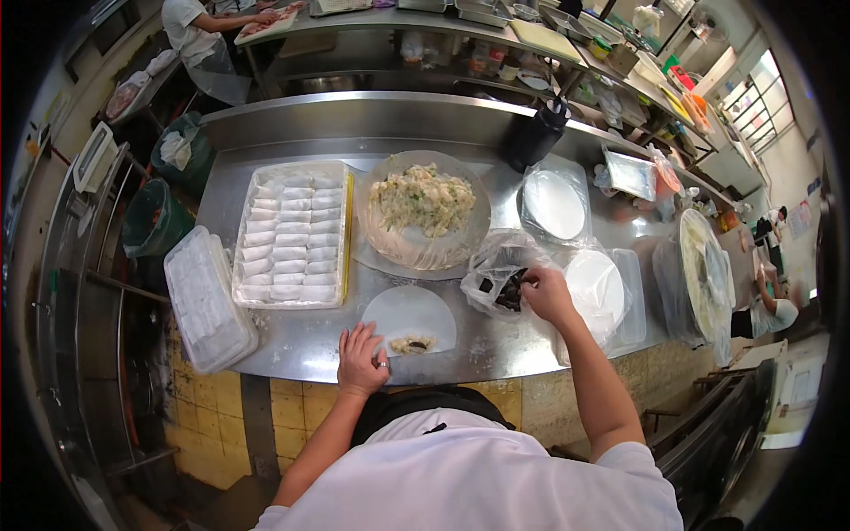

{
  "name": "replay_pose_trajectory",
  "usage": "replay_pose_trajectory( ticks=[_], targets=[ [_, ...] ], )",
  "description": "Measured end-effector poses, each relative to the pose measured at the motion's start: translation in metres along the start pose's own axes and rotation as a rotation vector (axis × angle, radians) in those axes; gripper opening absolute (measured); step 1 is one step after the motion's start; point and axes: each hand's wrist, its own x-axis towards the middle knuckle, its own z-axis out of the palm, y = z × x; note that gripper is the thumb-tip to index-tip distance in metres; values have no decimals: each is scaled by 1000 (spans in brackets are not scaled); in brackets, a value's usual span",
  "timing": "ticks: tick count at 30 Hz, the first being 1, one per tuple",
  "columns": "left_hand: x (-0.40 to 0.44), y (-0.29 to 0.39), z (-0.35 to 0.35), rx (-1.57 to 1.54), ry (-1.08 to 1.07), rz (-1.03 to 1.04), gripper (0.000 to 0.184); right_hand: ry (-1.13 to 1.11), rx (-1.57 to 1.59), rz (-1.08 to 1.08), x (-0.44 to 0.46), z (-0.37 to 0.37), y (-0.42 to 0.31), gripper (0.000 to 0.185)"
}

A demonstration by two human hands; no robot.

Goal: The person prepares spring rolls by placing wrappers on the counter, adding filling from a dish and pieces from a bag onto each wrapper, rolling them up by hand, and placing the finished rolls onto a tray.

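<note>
My left hand (359, 359) lies flat with fingers spread at the left edge of a thin round white wrapper (409, 310), a ring on one finger. Near the wrapper's front edge sits a small heap of pale filling (413, 343) with a dark strip in it. My right hand (544, 296) reaches into an open clear plastic bag (482, 265), its fingers pinched together at thin dark pieces (511, 290). What exactly the fingertips hold is partly hidden. Behind the wrapper, a round tray (372, 232) bears a large mound of chopped filling (423, 200).
At left, a white box (343, 168) holds rows of white rolls; a floury lid (208, 305) leans beside it. Stacked round wrappers (595, 288) and another bagged stack (553, 205) lie right. A black bottle (538, 134) stands behind. Other people work further away.
</note>
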Motion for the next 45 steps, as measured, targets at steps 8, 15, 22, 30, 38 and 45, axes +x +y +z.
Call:
replay_pose_trajectory(
  ticks=[8,15,22,30,38,45],
  targets=[
    [0,-1,-3,-10,2,5,34,-217,399,-63,-81,34,-92,23],
    [0,0,-4,-18,1,5,34,-147,296,-173,-65,37,-123,21],
    [-1,-1,-1,-10,-5,-3,31,50,-21,14,-8,-7,-31,26],
    [0,1,-2,8,-21,-11,31,-148,-316,-155,-11,-2,-6,39],
    [4,5,-5,25,-45,-12,33,-303,-601,-318,-39,-17,6,22],
    [5,7,-5,49,-53,-12,33,-426,-535,-198,-54,-17,-4,18]
  ],
)
